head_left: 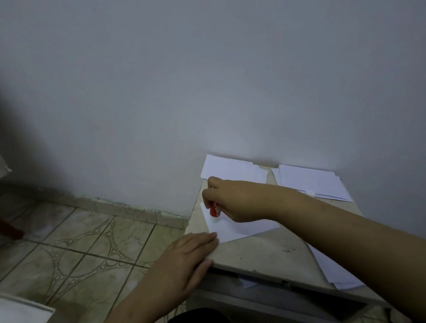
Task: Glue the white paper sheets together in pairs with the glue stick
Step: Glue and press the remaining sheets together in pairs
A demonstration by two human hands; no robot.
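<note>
The right hand (232, 200) is gripping the glue stick (214, 210), fingers curled round its red barrel, and is holding it near upright with the white tip pressing down on the sheet (241, 228) at its far left corner. The left hand (184, 261) is lying flat, fingers straight and together, with the fingertips pinning the sheet's near left corner at the worktop (264, 252) edge.

The sheet is lying skewed, its long axis running from that pinned corner away to the right, under the right forearm. So the glue stick is standing at the sheet's left end, and all the unglued length is stretching to the right, toward the right arm's own side. Judging from this, the coming stroke is calling for a pull rightward along the long axis, while the left hand is anchoring the end the pull is leaving.

Other paper is waiting in stacks: one (233, 170) just beyond the right hand against the wall, one (312, 181) at the far right, and one (336, 272) at the near right edge.
</note>
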